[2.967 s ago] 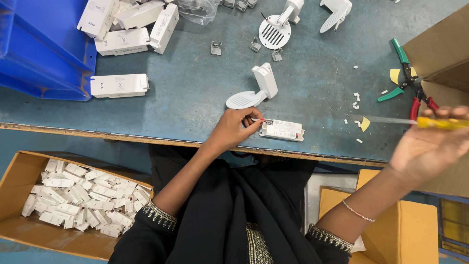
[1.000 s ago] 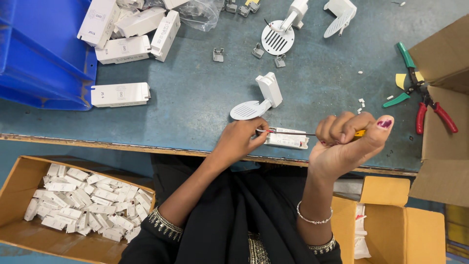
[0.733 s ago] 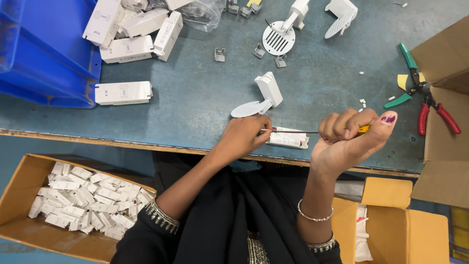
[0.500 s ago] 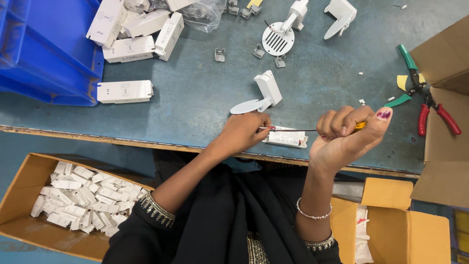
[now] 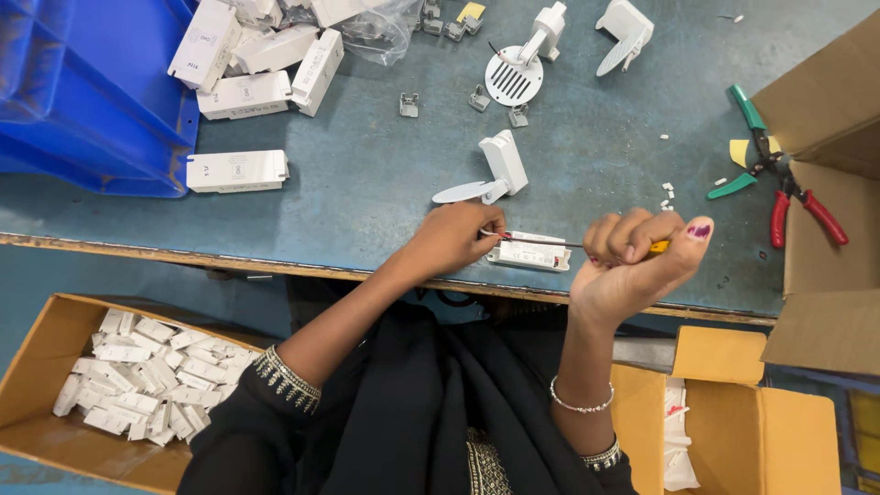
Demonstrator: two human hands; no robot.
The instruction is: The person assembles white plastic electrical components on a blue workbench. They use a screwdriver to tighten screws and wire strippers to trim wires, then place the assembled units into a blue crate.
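Low in the frame's middle, at the near edge of the blue counter (image 5: 367, 183), the left hand (image 5: 454, 240) pinches one end of a small white module (image 5: 530, 252) lying flat. The right hand (image 5: 632, 266) is fisted around a yellow-handled screwdriver (image 5: 587, 245) aimed at that end. With so light a pinch, the tip could slip and jab fingers, or push the module off the edge.
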